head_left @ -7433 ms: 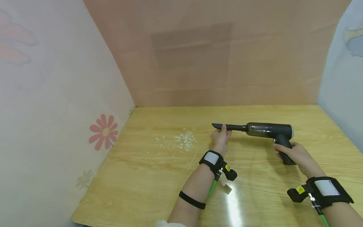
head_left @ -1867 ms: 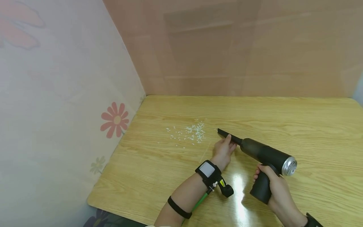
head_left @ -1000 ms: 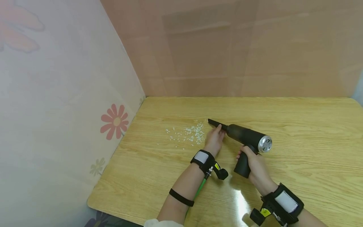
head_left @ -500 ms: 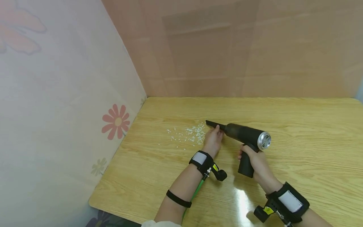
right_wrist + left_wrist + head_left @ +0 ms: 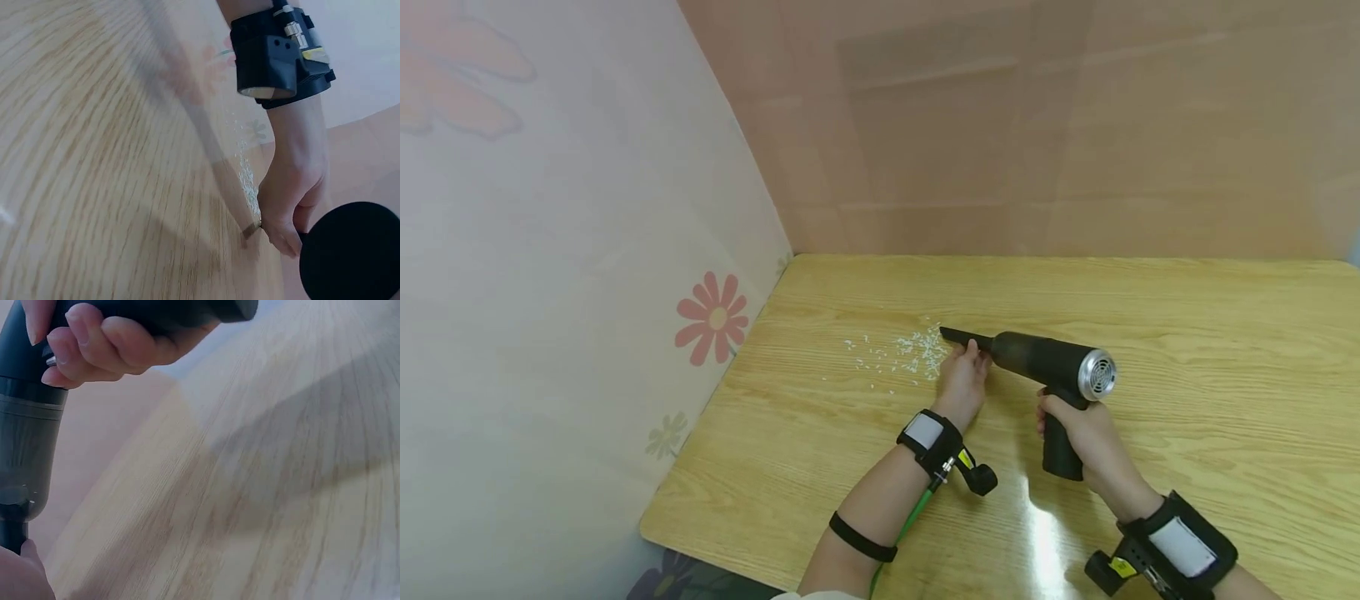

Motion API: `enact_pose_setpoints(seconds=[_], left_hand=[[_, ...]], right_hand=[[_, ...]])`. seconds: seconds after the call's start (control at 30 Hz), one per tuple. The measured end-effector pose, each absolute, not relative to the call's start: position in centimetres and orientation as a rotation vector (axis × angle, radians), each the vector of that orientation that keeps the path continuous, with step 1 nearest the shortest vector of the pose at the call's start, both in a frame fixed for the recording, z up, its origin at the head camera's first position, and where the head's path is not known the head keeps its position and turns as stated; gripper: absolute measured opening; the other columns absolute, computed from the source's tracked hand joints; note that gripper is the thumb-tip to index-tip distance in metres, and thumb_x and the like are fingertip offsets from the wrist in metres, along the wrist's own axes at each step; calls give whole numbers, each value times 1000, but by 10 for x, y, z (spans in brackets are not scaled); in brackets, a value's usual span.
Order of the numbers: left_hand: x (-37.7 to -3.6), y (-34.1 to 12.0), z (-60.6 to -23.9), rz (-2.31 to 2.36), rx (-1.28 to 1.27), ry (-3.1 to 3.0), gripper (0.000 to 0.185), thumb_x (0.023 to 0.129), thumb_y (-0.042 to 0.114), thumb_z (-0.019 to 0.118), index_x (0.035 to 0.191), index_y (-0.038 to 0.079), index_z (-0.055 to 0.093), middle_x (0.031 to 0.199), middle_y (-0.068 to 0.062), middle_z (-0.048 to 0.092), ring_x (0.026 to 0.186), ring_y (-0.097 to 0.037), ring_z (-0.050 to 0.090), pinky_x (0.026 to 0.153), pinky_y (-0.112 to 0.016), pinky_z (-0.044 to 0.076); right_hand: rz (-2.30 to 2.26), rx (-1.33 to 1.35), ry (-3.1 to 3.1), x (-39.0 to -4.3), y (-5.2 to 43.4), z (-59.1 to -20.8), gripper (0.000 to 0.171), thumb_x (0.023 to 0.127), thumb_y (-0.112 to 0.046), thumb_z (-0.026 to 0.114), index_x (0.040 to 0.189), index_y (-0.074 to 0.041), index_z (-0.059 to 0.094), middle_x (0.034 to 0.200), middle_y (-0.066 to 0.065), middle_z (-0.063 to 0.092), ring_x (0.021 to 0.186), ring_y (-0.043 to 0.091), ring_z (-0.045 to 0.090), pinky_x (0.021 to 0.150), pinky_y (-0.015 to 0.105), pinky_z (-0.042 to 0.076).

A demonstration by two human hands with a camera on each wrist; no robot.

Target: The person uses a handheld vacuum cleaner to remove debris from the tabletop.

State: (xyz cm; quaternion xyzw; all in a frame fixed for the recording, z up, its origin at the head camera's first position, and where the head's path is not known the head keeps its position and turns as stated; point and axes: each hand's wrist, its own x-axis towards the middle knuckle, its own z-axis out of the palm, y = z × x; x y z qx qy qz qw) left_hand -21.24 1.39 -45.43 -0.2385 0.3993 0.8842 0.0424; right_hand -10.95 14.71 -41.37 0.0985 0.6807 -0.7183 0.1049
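Note:
A black handheld vacuum cleaner with a smoky see-through canister is held above the table. My right hand grips its handle, fingers wrapped round it in the left wrist view. Near the front, my left hand holds the slim nozzle from below, thumb against it. The nozzle's tip is at the right edge of a scatter of small white bits; whether it touches the table cannot be told. In the right wrist view, a dark round part of the vacuum covers the lower right corner.
The wooden table runs back to a brown sheet-covered wall. A pale wall with flower prints stands along the left side. A few stray white bits lie left of the main scatter. Both wrists wear black camera straps.
The vacuum has swung its rear end nearer me, then shifted left and levelled out somewhat. Its nozzle tip has come to the edge of the white bits. Both hands keep their hold.

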Motion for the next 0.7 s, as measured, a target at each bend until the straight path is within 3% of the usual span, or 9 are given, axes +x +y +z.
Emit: enact_pose_setpoints(seconds=[0.2, 0.43, 0.57, 0.7], left_hand=[[-212, 11, -452, 2719, -732, 1218, 8, 98, 9, 51, 101, 2, 55, 87, 0, 53, 79, -8, 52, 80, -19, 50], [-217, 10, -454, 2713, -665, 1221, 20, 99, 12, 50, 115, 0, 54, 93, 1, 53, 86, -8, 52, 94, -24, 47], [-224, 8, -456, 2707, -677, 1237, 26, 100, 13, 49, 121, -1, 51, 95, 1, 51, 83, -8, 52, 89, -22, 48], [-228, 6, -456, 2731, -684, 1236, 18, 100, 13, 48, 113, 0, 53, 93, 1, 51, 79, -6, 52, 80, -18, 47]], right_hand=[[-2120, 288, 2022, -111, 144, -412, 7, 94, -11, 51, 99, -7, 53, 70, -9, 59, 62, 6, 58, 63, 22, 53], [-2178, 340, 2013, -113, 134, -416, 8, 94, -11, 52, 102, -7, 52, 70, -10, 59, 63, 7, 58, 63, 21, 51], [-2172, 344, 2040, -119, 129, -419, 13, 94, -12, 52, 105, -4, 51, 70, -12, 59, 65, 8, 59, 64, 20, 50], [-2168, 293, 2059, -125, 128, -419, 9, 93, -11, 52, 101, -7, 52, 69, -11, 59, 63, 7, 58, 63, 22, 52]])
